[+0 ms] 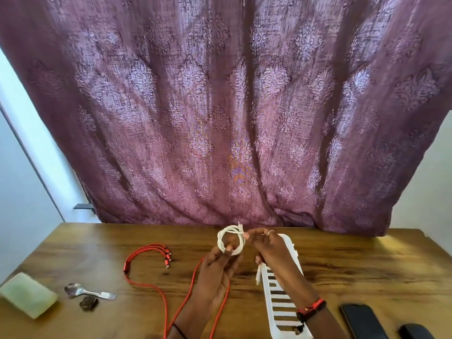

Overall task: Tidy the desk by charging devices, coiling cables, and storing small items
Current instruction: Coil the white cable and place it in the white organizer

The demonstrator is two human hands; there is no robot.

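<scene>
Had the white cable coil [231, 241] pinched in my left hand [217, 267], right hand [269, 248] gripping the loose end, w/ slack the loops could've sprung open imo.

A purple patterned curtain [225, 113] hangs behind the wooden desk [367, 265], beside what seems a pale wall [22, 192].

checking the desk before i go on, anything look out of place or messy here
Yes. The red cable sprawls uncoiled across the desk, running off the near edge. A spoon lies loose beside a small dark item. The white cable is already looped, held in both hands.
</scene>
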